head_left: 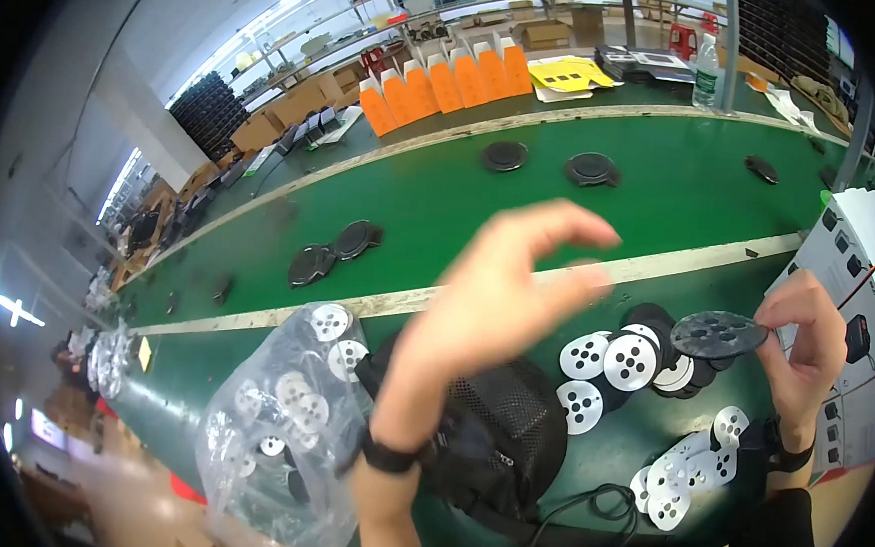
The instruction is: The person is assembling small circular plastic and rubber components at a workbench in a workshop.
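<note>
My right hand (806, 341) pinches the edge of a dark round disc with several holes (718, 336), held tilted above the bench. Below and left of it lies a loose pile of white discs with black holes (630, 363) and black discs (649, 315). Nearer me is a second heap of white perforated discs (684, 471). My left hand (496, 302) hovers in front of the pile, thumb and fingers apart, with nothing between them. Beneath it sits a black mesh pouch (513, 429) with a zip, partly hidden by my wrist.
A clear plastic bag (284, 415) of white discs lies at left. Black round parts (591, 169) are spread along the green belt (431, 208) beyond a pale rail. Orange card dividers (449, 82), a water bottle (706, 74) and a white printed box (849, 259) stand around. A black cable (594, 504) coils near me.
</note>
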Action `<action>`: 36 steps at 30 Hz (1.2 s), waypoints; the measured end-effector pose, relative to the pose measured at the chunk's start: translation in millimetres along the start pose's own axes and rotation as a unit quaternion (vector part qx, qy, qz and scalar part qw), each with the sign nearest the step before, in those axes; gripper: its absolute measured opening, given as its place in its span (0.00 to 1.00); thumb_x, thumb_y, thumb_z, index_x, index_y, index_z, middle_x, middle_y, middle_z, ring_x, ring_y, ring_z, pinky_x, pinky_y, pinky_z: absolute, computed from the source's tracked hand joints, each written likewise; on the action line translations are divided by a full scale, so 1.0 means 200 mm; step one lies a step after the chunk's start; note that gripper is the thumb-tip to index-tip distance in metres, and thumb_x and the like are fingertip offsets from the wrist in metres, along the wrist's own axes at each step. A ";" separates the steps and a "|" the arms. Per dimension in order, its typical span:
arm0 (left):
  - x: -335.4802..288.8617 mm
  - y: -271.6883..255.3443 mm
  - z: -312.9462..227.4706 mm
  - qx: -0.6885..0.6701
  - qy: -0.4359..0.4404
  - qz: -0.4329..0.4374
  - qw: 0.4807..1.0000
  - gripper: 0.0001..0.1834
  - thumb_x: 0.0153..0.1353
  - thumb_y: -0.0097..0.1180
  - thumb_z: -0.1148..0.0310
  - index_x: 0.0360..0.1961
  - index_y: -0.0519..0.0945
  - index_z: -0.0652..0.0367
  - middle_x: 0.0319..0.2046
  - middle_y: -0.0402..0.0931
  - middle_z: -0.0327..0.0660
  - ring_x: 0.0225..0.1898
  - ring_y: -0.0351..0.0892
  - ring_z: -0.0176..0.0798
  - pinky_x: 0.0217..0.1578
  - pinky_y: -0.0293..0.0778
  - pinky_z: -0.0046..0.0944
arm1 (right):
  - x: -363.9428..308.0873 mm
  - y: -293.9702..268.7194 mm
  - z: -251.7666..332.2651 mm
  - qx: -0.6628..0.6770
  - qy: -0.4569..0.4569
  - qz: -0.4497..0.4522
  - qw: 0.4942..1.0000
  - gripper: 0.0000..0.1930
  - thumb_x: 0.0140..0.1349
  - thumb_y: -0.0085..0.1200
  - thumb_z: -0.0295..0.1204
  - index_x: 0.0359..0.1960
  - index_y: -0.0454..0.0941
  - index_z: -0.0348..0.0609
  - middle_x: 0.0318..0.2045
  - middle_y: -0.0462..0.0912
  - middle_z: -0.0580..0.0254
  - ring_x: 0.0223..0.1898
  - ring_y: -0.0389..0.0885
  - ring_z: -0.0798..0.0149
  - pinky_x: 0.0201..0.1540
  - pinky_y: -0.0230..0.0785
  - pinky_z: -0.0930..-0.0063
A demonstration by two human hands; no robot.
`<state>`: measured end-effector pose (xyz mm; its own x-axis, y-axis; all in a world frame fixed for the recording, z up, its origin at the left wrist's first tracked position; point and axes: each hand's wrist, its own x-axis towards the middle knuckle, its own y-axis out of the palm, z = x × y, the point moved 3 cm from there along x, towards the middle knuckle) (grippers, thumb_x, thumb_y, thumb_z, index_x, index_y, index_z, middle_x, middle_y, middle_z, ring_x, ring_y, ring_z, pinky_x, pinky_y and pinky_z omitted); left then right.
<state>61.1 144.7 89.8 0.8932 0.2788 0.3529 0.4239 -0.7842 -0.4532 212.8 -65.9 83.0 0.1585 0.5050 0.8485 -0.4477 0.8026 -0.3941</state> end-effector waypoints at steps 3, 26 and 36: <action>0.19 -0.41 0.37 0.061 -0.114 -0.071 0.989 0.19 0.58 0.57 0.67 0.50 0.76 0.62 0.45 0.77 0.41 0.45 0.75 0.34 0.48 0.69 0.32 | 0.00 -0.01 -0.01 -0.002 0.005 0.004 1.000 0.14 0.33 0.52 0.11 0.25 0.72 0.36 0.22 0.74 0.60 0.26 0.73 0.64 0.29 0.63 0.76; -0.69 -1.29 1.49 0.331 -0.526 -0.518 0.588 0.48 0.32 0.76 0.56 0.54 0.67 0.67 0.53 0.64 0.56 0.60 0.60 0.58 0.58 0.63 0.54 | -0.12 0.00 -0.17 -0.018 0.067 0.084 0.994 0.08 0.50 0.52 0.19 0.30 0.67 0.41 0.29 0.66 0.62 0.30 0.65 0.67 0.33 0.55 0.78; -0.41 -1.11 1.06 -0.137 -0.225 -0.630 0.731 0.18 0.48 0.61 0.80 0.43 0.74 0.70 0.36 0.75 0.49 0.39 0.77 0.48 0.35 0.79 0.52 | 0.00 -0.07 -0.15 0.048 0.077 0.010 0.996 0.07 0.56 0.50 0.16 0.35 0.68 0.39 0.33 0.67 0.62 0.36 0.68 0.70 0.40 0.62 0.80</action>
<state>-74.2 412.7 -12.4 -0.1946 0.9808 0.0158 0.9614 0.1875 0.2012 245.1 -67.1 77.0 0.2782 0.5696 0.7734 -0.5339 0.7610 -0.3685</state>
